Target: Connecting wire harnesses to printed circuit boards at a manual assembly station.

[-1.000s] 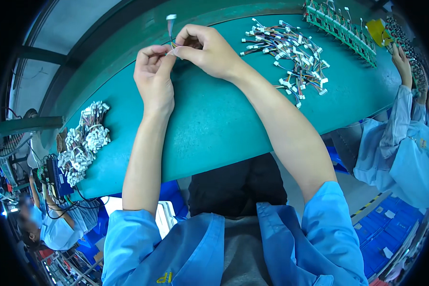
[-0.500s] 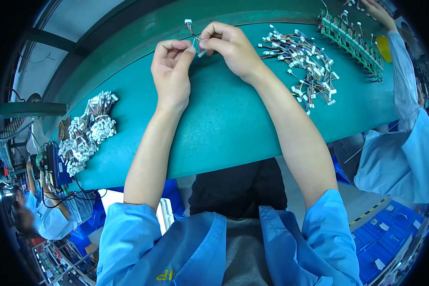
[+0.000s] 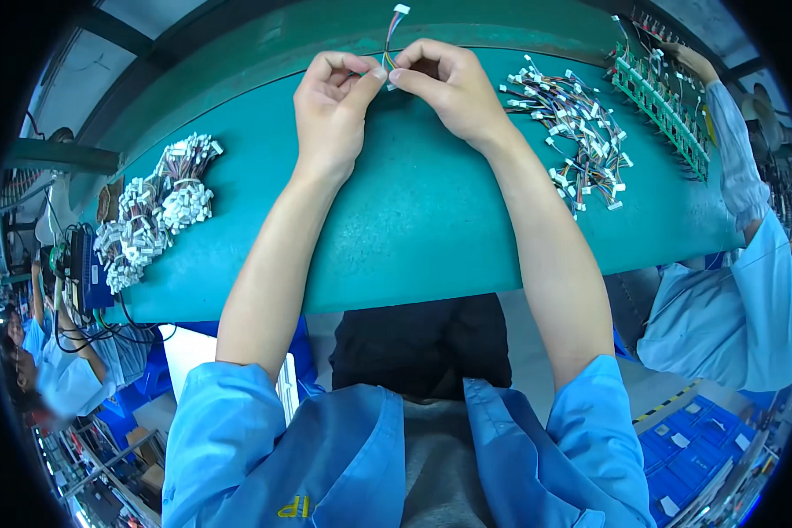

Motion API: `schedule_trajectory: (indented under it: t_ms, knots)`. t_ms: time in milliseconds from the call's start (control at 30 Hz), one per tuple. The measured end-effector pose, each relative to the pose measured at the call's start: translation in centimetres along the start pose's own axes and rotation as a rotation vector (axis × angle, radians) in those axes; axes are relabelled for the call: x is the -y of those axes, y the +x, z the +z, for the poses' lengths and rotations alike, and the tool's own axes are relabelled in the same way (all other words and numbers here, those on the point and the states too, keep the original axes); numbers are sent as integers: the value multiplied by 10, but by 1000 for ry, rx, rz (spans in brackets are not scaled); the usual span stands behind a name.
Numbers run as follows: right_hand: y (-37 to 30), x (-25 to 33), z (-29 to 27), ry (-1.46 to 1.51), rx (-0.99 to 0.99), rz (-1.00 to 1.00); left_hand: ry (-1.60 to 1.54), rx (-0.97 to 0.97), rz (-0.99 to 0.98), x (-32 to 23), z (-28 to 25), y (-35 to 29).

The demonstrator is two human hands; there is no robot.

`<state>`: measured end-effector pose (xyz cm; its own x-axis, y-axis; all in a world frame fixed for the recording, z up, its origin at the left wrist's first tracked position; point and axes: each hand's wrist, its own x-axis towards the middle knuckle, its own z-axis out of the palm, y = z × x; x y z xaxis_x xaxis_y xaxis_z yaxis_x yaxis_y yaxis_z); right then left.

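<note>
Head view: you're working a multicolored wire harness [image 3: 391, 42] above the green bench [image 3: 405, 220], apparently sorting its wires.
Left hand [image 3: 334, 113] and right hand [image 3: 442, 90] are pinching it; next move is likely calling for steady fingertips.

Big green table [image 3: 414, 255] runs wide across room, fisheye bending its edges. Darker green panel [image 3: 290, 66] along back. Pale panels [image 3: 70, 84] upper left, can't tell if windows. Grey floor [image 3: 524, 339], yellow-black stripe [image 3: 669, 400], blue crates [image 3: 700, 440] lower right. Metal rack [image 3: 104, 468] lower left, kinda cluttered.
</note>
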<state>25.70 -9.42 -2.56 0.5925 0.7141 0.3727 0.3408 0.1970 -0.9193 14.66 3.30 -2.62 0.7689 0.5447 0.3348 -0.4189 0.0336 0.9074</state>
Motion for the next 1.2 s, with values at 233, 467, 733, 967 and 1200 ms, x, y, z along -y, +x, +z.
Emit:
schedule_trajectory:
  t_ms: [233,467,733,967,1200]
  knots:
    - [7,-7,0,111,-46,0,-36,-26,-41,1,-9,-1]
    - [8,-8,1,190,-67,-2,66,-20,-30,-7,0,-6]
    - [1,-1,1,88,-36,-41,218,-16,40,-3,1,-6]
    - [2,-1,4,79,-76,-52,83,-37,29,1,-5,-5]
    - [3,1,4,149,-105,-51,32,-18,19,1,-8,-3]
